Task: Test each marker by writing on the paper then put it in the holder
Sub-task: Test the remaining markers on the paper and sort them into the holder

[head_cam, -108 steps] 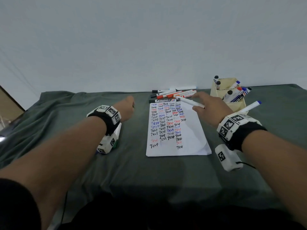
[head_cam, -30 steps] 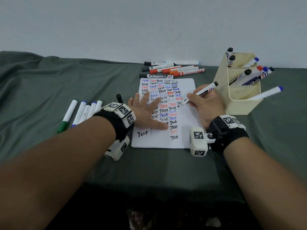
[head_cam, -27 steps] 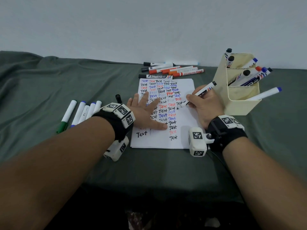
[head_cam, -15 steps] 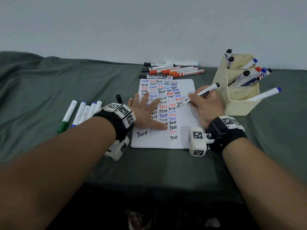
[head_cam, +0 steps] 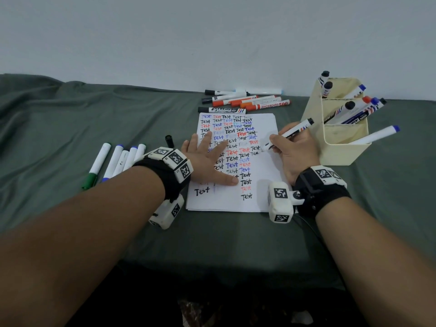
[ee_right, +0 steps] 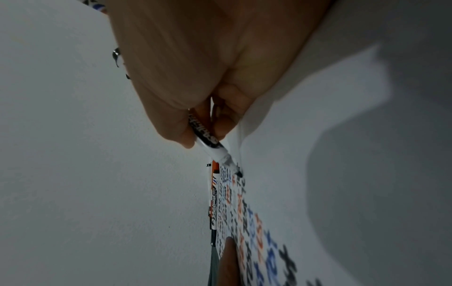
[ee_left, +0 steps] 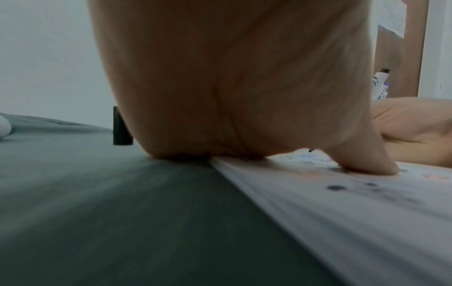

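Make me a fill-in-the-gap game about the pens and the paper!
1. The right hand holds a marker whose tip is ____.
2. The left hand lies flat on the ____.
3. The loose black cap stands on the green ____.

Missing words: black; paper; cloth

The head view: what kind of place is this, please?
Probably an indoor room with a makeshift work surface rather than a proper desk: a wrinkled grey-green cloth covers it, and a plain white wall stands right behind. The paper, markers and cream holder suggest a simple pen-testing setup.
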The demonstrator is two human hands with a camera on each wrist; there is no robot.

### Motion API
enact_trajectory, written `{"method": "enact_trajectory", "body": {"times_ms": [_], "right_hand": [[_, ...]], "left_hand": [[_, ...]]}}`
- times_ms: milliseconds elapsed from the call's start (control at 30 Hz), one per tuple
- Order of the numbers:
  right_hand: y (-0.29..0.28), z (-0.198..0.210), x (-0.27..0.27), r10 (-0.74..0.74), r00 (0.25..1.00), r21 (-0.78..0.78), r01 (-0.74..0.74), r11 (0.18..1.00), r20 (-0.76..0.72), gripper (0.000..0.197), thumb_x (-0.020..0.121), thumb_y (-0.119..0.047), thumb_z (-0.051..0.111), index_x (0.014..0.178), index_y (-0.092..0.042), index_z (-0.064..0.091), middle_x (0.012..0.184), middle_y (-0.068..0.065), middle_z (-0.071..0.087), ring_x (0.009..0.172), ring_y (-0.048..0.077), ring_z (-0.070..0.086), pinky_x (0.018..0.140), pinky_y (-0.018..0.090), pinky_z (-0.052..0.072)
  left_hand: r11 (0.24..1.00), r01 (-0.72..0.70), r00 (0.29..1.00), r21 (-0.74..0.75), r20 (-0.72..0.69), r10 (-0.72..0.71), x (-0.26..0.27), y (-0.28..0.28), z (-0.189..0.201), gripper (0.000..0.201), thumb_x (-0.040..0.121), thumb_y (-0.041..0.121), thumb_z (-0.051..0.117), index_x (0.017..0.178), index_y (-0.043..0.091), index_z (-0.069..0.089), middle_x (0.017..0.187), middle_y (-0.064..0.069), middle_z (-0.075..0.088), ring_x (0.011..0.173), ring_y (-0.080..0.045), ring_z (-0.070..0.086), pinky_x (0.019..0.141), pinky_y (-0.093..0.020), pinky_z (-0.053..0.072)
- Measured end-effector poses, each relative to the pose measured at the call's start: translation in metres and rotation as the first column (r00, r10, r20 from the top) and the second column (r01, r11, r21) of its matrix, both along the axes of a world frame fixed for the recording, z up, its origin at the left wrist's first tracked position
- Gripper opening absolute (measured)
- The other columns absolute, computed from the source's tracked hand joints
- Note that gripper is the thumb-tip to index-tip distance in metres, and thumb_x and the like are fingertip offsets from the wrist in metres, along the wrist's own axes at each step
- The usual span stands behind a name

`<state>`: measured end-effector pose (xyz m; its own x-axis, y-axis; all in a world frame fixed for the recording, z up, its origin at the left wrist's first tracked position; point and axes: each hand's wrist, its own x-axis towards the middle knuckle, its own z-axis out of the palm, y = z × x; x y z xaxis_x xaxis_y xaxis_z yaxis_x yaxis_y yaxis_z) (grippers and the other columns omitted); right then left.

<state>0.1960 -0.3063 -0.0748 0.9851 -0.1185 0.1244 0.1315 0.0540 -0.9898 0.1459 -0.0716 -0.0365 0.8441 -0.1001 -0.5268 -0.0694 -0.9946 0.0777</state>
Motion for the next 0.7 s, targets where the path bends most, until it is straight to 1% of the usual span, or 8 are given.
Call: {"method": "enact_trajectory", "body": {"times_ms": [67,167,367,533,633,700], "right_hand": [[-0.0001,-0.0005,0.0007,-0.015,1.000,-0.006,0.015,1.000,0.014,0.025,0.080,-0.005,0.076,0.080,-0.022,0.058,0.062,-0.011,0.064,0.060,0.013,0.062,0.062,0.027,0.053],[0.0008,-0.0008,0.0000,-0.003,1.000,-0.005,0.003,1.000,0.009,0.026,0.081,-0.003,0.075,0.081,-0.022,0.057,0.062,-0.012,0.063,0.060,0.012,0.062,0.063,0.025,0.053],[0.0013,0.0002,-0.0006,-0.010,1.000,0.010,0.010,1.000,-0.004,0.026,0.079,-0.002,0.073,0.079,-0.023,0.057,0.062,-0.012,0.063,0.063,0.015,0.061,0.064,0.031,0.051],[0.0002,0.0006,0.0002,-0.071,0.997,0.028,0.071,0.997,-0.005,0.027,0.080,0.001,0.074,0.078,-0.020,0.056,0.061,-0.009,0.061,0.061,0.017,0.059,0.068,0.036,0.052],[0.0000,0.0001,0.0001,-0.061,0.998,-0.003,0.061,0.998,-0.006,0.027,0.080,0.001,0.072,0.079,-0.020,0.056,0.060,-0.012,0.060,0.060,0.014,0.059,0.066,0.034,0.050],[0.0004,0.0003,-0.0006,-0.055,0.998,-0.003,0.055,0.998,-0.012,0.027,0.080,0.001,0.070,0.078,-0.021,0.055,0.060,-0.011,0.059,0.061,0.015,0.057,0.065,0.034,0.048]], "left_hand": [[1.000,-0.001,1.000,-0.003,0.004,0.001,0.0002,0.0003,-0.0005,0.122,0.057,0.104,0.037,0.149,0.050,-0.024,0.157,0.003,-0.041,0.146,-0.033,-0.032,0.119,-0.051,-0.015],[1.000,0.003,1.000,-0.005,0.007,-0.003,0.0005,0.0007,-0.0018,0.123,0.056,0.104,0.036,0.149,0.050,-0.024,0.157,0.003,-0.040,0.146,-0.034,-0.032,0.119,-0.051,-0.015],[1.000,0.004,1.000,-0.006,0.011,-0.004,0.0012,0.0021,-0.0030,0.124,0.054,0.105,0.035,0.149,0.050,-0.024,0.157,0.003,-0.040,0.146,-0.034,-0.032,0.118,-0.051,-0.015],[1.000,0.001,1.000,-0.007,0.012,-0.001,0.0019,0.0012,-0.0034,0.124,0.053,0.106,0.035,0.148,0.051,-0.024,0.157,0.003,-0.040,0.146,-0.033,-0.032,0.118,-0.051,-0.015],[1.000,-0.001,1.000,-0.006,0.012,0.001,0.0018,0.0012,-0.0036,0.124,0.054,0.105,0.036,0.148,0.050,-0.024,0.157,0.003,-0.040,0.146,-0.034,-0.032,0.119,-0.051,-0.015],[1.000,-0.001,1.000,-0.007,0.010,0.001,0.0019,0.0013,-0.0037,0.125,0.054,0.105,0.036,0.149,0.050,-0.024,0.157,0.003,-0.040,0.146,-0.033,-0.032,0.118,-0.051,-0.015]]}}
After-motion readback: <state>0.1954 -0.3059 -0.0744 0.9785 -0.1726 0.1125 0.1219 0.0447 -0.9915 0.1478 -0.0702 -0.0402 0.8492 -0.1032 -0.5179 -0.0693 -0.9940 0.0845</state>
